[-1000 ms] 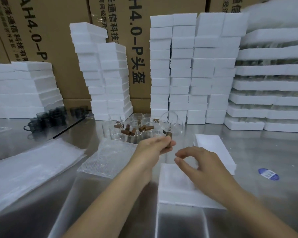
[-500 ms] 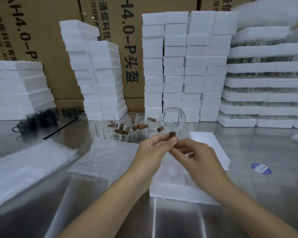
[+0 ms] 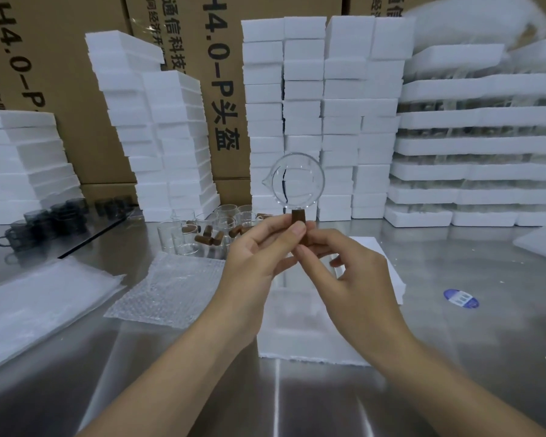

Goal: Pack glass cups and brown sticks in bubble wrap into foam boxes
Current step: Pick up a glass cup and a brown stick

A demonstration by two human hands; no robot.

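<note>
Left hand (image 3: 259,247) and right hand (image 3: 353,272) both pinch one brown stick (image 3: 298,219) carrying one glass cup (image 3: 297,179).

It was a packing workshop: stacks of white foam boxes (image 3: 303,89) stood against printed cardboard cartons (image 3: 60,74), with bubble wrap sheets (image 3: 167,288) and loose glass cups (image 3: 224,222) on a steel worktable (image 3: 470,357).

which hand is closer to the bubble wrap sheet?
Left. The left hand is raised just right of the bubble wrap; the right hand is farther right, past the left. Both pinch the brown stick.
</note>
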